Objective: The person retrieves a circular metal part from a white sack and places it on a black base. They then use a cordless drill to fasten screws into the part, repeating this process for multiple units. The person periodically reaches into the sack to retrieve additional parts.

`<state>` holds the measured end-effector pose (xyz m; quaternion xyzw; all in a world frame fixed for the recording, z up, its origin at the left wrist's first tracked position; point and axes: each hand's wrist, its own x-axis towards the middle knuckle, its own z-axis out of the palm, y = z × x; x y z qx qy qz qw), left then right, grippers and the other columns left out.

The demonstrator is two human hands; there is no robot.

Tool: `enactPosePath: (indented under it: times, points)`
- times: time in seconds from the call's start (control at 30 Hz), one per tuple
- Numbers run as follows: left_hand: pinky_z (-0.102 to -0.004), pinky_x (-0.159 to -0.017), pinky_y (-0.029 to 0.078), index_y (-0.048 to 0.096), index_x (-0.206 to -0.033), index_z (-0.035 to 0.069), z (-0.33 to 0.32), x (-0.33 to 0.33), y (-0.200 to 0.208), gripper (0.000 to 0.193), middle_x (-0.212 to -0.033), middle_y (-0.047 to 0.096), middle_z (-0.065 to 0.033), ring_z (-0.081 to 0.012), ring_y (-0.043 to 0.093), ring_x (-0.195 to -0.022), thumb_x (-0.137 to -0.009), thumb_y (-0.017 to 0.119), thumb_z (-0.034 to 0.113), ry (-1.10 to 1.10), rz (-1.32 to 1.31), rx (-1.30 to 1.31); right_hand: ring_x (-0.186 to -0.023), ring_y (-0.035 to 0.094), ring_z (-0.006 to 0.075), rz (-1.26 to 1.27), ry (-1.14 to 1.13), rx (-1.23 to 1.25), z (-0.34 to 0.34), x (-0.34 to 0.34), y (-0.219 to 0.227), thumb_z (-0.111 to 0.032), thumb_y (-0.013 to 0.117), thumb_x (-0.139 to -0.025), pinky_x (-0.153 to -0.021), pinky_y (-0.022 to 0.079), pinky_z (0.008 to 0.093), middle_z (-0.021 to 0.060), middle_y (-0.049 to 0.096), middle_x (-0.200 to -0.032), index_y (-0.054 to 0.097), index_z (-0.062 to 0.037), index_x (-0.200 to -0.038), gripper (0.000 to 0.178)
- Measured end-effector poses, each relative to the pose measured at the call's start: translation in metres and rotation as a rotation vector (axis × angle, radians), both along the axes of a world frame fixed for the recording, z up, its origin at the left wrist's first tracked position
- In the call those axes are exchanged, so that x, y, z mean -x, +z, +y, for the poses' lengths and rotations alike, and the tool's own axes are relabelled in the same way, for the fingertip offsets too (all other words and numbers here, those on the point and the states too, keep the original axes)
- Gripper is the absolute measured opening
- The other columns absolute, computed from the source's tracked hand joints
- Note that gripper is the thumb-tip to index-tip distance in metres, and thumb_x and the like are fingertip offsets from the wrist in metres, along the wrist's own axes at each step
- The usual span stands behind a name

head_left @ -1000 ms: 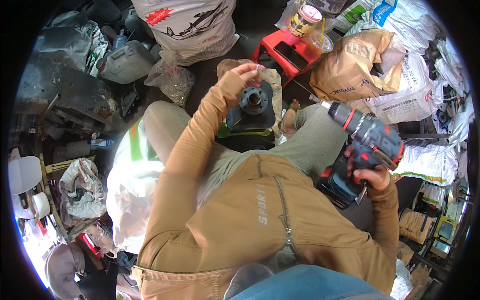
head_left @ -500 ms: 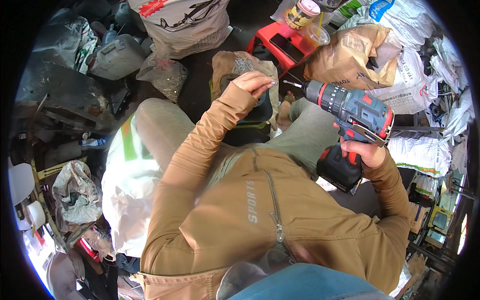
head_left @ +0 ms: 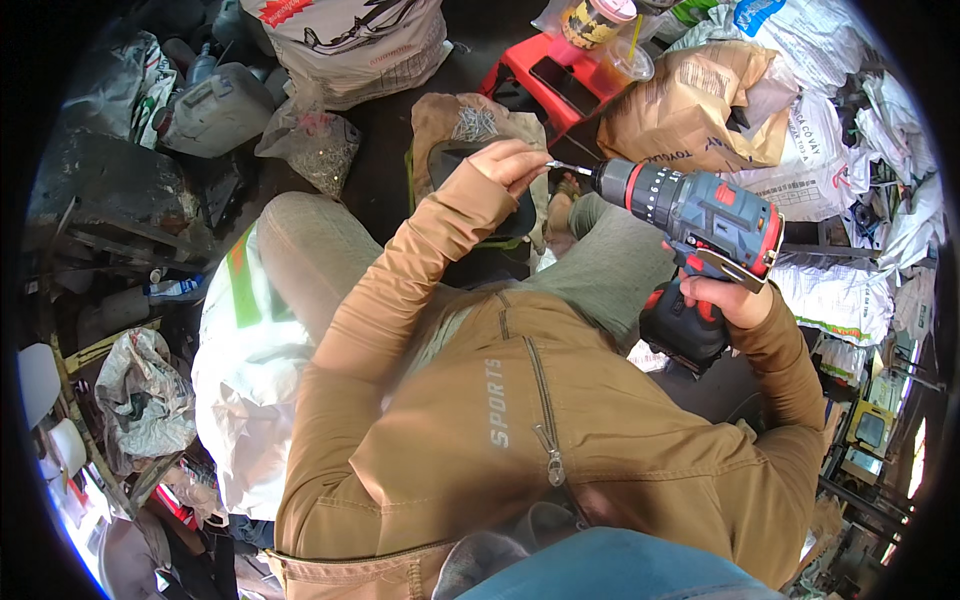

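My right hand (head_left: 735,300) is clamped round the handle of the cordless drill (head_left: 695,225), a chunky grey and red tool with a black battery block at its foot, held level and pointing left across my lap. My left hand (head_left: 515,160) has its fingertips pinched together on the thin metal bit (head_left: 565,167) sticking out of the ribbed black chuck, so my grip there is closed on the bit itself. By my reckoning the bit is being seated or checked in the chuck; it isn't touching any workpiece, so the driving itself looks yet to come. Under my left hand a dark, smooth, rounded part (head_left: 500,215) lies on a crumpled brown sack (head_left: 470,125) between my knees, mostly hidden by my wrist. Far beyond it sits a red plastic stool (head_left: 545,75) with a clear cup (head_left: 620,65) on it, glossy and hard. To the right, a crinkled brown paper bag (head_left: 690,110); far left, a clear bag of small metal bits (head_left: 320,150) and a grey jerrycan (head_left: 215,115).
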<state>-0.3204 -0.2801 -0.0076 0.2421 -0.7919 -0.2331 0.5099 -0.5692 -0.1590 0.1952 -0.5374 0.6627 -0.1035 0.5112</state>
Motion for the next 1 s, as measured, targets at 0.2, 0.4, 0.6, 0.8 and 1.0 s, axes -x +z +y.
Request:
enactPosePath:
  times: [0.2,0.4,0.6,0.8,1.0]
  points:
    - [-0.0366,-0.071,0.051,0.064,-0.100,0.006,-0.002,-0.005,-0.003,0.019,-0.088,0.063,-0.0099,-0.0286,0.062,-0.082,-0.081,0.065,0.008,0.016,-0.043,0.093,-0.068,0.058,0.0144,0.018,0.116,0.063,-0.007,0.005,0.000,0.003,0.054,-0.074,-0.061,0.048,0.0283,0.0062,0.058,-0.078,0.055,0.0023,-0.113,0.040]
    - [-0.0358,-0.075,0.051,0.064,-0.106,0.008,-0.007,-0.004,-0.016,0.026,-0.094,0.065,-0.0097,-0.0280,0.063,-0.086,-0.080,0.068,0.011,-0.057,-0.056,0.052,-0.065,0.058,0.0153,0.060,0.137,0.001,-0.017,-0.002,0.007,0.004,0.055,-0.073,-0.060,0.048,0.0289,0.0076,0.058,-0.078,0.054,0.0016,-0.099,0.027]
    - [-0.0377,-0.109,0.030,0.030,-0.141,0.003,-0.019,-0.017,-0.023,0.104,-0.142,0.037,-0.0178,-0.0311,0.034,-0.132,-0.061,0.083,0.044,0.228,-0.453,-0.406,-0.059,0.056,0.0145,0.130,-0.028,-0.091,-0.047,-0.007,-0.009,0.001,0.060,-0.071,-0.053,0.046,0.0283,0.0062,0.057,-0.073,0.056,-0.0005,-0.098,0.028]
    - [-0.0466,-0.114,0.012,0.015,-0.146,0.002,-0.018,0.003,-0.053,0.132,-0.153,0.017,-0.0146,-0.0303,0.013,-0.142,-0.050,0.076,0.070,0.287,-0.899,-0.532,-0.047,0.052,0.0119,0.050,0.042,-0.034,-0.095,-0.014,-0.051,0.003,0.059,-0.070,-0.042,0.042,0.0271,0.0033,0.054,-0.065,0.054,-0.0019,-0.108,0.039]
    - [-0.0512,-0.113,0.013,0.020,-0.144,0.003,-0.019,0.024,-0.093,0.128,-0.148,0.025,-0.0150,-0.0327,0.017,-0.139,-0.049,0.076,0.069,0.275,-0.852,-0.492,-0.045,0.051,0.0115,0.102,0.130,-0.126,-0.133,-0.020,-0.086,0.000,0.060,-0.069,-0.041,0.042,0.0277,0.0037,0.054,-0.063,0.059,-0.0007,-0.100,0.032]
